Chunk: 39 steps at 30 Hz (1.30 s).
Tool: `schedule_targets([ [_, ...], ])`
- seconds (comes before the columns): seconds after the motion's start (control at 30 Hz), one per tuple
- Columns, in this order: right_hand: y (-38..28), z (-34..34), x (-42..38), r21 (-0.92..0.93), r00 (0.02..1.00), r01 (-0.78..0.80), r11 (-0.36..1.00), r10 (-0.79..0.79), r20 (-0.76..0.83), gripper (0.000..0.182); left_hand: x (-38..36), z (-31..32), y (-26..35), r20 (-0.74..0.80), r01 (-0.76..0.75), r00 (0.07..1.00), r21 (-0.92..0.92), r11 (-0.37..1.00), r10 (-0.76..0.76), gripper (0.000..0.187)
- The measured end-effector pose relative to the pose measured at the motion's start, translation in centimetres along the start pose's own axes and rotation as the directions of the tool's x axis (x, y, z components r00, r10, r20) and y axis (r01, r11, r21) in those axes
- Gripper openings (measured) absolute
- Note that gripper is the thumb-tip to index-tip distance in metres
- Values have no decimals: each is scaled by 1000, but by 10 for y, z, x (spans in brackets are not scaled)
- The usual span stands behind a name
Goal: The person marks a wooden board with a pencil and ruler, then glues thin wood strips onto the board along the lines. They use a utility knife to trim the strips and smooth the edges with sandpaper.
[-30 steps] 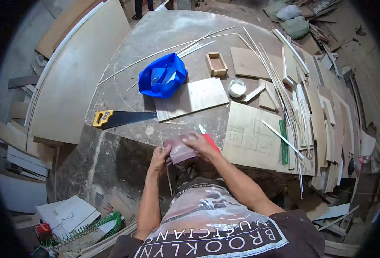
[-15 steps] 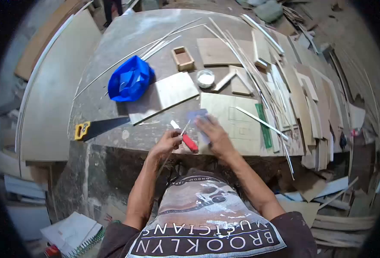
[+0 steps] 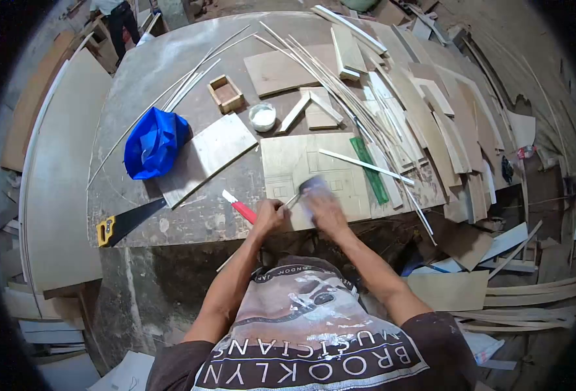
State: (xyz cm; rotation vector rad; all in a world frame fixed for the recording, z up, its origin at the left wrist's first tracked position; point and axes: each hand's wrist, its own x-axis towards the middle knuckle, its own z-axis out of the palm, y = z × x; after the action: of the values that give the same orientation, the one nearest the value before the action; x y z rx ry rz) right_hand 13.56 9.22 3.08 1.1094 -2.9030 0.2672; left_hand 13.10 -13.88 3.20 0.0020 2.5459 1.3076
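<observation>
My left hand [image 3: 271, 216] is closed around a thin wooden stick [image 3: 292, 201], whose tail runs down past the table's front edge. My right hand [image 3: 325, 210], smeared by motion, grips a grey sheet of sandpaper [image 3: 310, 185] at the stick's upper end. Both hands are over the lower part of a plywood board [image 3: 280, 155] marked with pencil lines. Just left of my left hand lies a red utility knife [image 3: 241, 210]. A green ruler-like strip [image 3: 368, 171] and a pale wood strip [image 3: 346, 159] rest across the board's right side.
A handsaw [image 3: 131, 221], a blue bag [image 3: 154, 143], a pale board [image 3: 211, 153], a small wooden box [image 3: 225, 93] and a tub of white paste [image 3: 262, 116] stand to the left. Wood strips and offcuts [image 3: 424, 124] crowd the right. A person [image 3: 117, 23] stands behind the table.
My hands have shifted from beside the knife onto the marked board, carrying the stick and sandpaper. The view has turned, and more of the person at the back shows.
</observation>
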Motion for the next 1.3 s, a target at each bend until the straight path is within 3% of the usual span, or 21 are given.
schedule_targets([
  [0.07, 20, 5, -11, 5, 888, -459, 889, 459, -26, 61, -1, 5, 1, -20, -7, 1000, -3, 1000, 7, 22],
  [0.13, 10, 0, -9, 15, 905, -408, 913, 406, -125, 59, -3, 10, -2, -43, -27, 999, 4, 1000, 27, 19],
  [0.23, -22, 1, 2, -49, 1000, -21, 999, 22, 22, 64, 6, 28, -26, -76, -91, 993, -6, 996, 90, 19],
  [0.27, -18, 3, 2, -50, 1000, -21, 999, 22, 22, 64, 10, 31, -35, -102, -121, 988, -6, 993, 120, 21],
  [0.33, -7, 9, 5, -2, 933, -361, 933, 361, 10, 68, 3, 24, -19, -97, -86, 992, 6, 996, 86, 17],
  [0.37, 4, 28, 6, -71, 915, -400, 914, 394, -85, 69, 0, 24, -17, -83, -75, 994, 22, 997, 77, 16],
  [0.5, -18, 5, 9, 2, 995, -84, 996, 84, 52, 59, 4, 25, -18, -112, -122, 986, 28, 992, 124, 15],
  [0.53, -10, 7, 13, -1, 996, -76, 997, 76, 47, 59, 5, 23, -16, -124, -131, 984, -1, 991, 130, 16],
  [0.6, 6, 7, 15, -69, 923, -382, 921, 377, -78, 64, -5, 24, -12, -143, -112, 983, 54, 992, 118, 16],
  [0.67, 7, 3, 17, -57, 938, -336, 940, 329, -106, 64, -1, 16, -3, -83, -45, 995, 75, 996, 52, 15],
  [0.73, -5, 7, 7, 38, 999, -35, 999, 34, 24, 53, -1, 20, -6, -108, -40, 993, 14, 999, 41, 14],
  [0.8, 9, 8, 12, -87, 1000, -27, 996, 25, -16, 54, 0, 22, -7, -145, -101, 984, 14, 995, 102, 14],
  [0.87, 6, 12, 13, -31, 966, -260, 965, 260, -2, 58, -9, 25, -10, -131, -73, 989, 3, 997, 73, 14],
  [0.93, -15, 19, 13, -54, 999, -36, 998, 35, -14, 64, 2, 27, -18, -133, -75, 988, -3, 997, 74, 14],
  [1.0, -3, 16, 7, 1, 998, -57, 998, 57, -24, 66, 4, 32, -26, -182, -222, 959, 5, 975, 219, 16],
  [1.07, 4, 19, 10, 27, 975, -217, 976, 218, -43, 66, 1, 28, -21, -147, -106, 983, 66, 992, 114, 19],
  [1.1, -2, 13, 15, 128, 987, -149, 981, 138, 85, 65, 0, 27, -22, -136, -132, 981, 52, 990, 138, 20],
  [1.13, -15, 17, 9, -30, 1000, 25, 999, -24, 10, 65, 2, 27, -20, -127, -161, 978, 35, 986, 165, 22],
  [1.2, -2, 7, 9, 71, 997, -39, 997, 35, 68, 64, 6, 24, -18, -90, -121, 988, 32, 992, 123, 23],
  [1.27, 23, 11, 14, -63, 948, -317, 946, 314, -59, 66, 5, 27, -15, 64, 18, 998, -109, 994, -11, 24],
  [1.3, 33, 5, 15, -44, 944, -311, 949, 304, -125, 71, 1, 20, 1, 128, 109, 988, -178, 978, -86, 26],
])
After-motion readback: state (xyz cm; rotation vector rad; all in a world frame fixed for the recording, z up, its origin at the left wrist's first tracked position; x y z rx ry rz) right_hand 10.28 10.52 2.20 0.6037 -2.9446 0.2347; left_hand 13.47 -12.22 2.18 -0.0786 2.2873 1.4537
